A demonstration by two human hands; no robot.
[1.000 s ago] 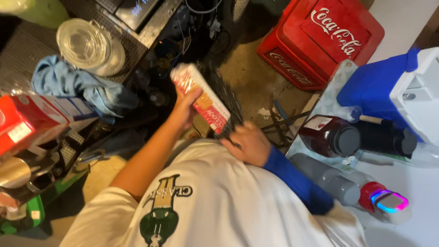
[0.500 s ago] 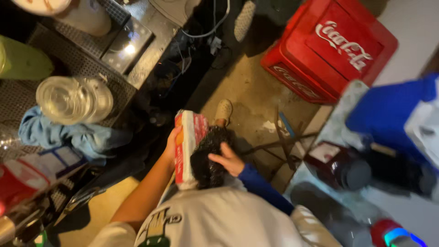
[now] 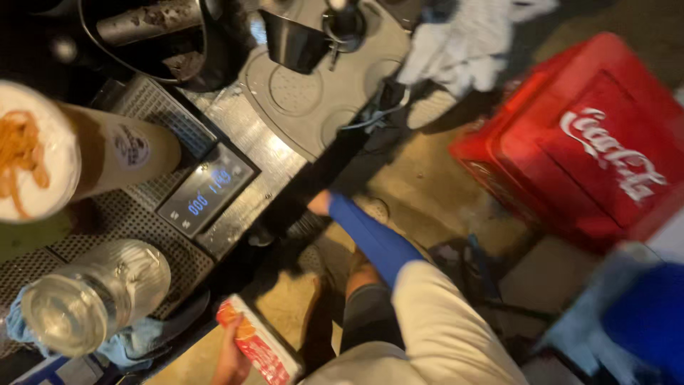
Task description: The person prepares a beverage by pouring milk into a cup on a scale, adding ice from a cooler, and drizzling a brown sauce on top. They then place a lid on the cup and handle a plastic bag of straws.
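My left hand point(image 3: 229, 360) is at the bottom edge, closed around a flat red and white packet point(image 3: 258, 348) that tilts down to the right. My right arm in a blue sleeve point(image 3: 370, 239) stretches up toward the dark gap below the metal counter point(image 3: 249, 128). Only the wrist end of my right hand point(image 3: 320, 203) shows at the counter's edge; its fingers are hidden in the shadow.
On the counter are a small digital scale point(image 3: 206, 189), a creamy drink with an orange drizzle point(image 3: 50, 160), a clear ribbed jar point(image 3: 92, 296), a blue cloth point(image 3: 132, 346) and a grey tray point(image 3: 320, 93). A red plastic crate point(image 3: 591, 150) and a blue container point(image 3: 641, 317) stand at the right.
The view swung up over the counter. My right hand left the packet and reached toward the counter's underside. My left hand dropped with the packet to the bottom edge.
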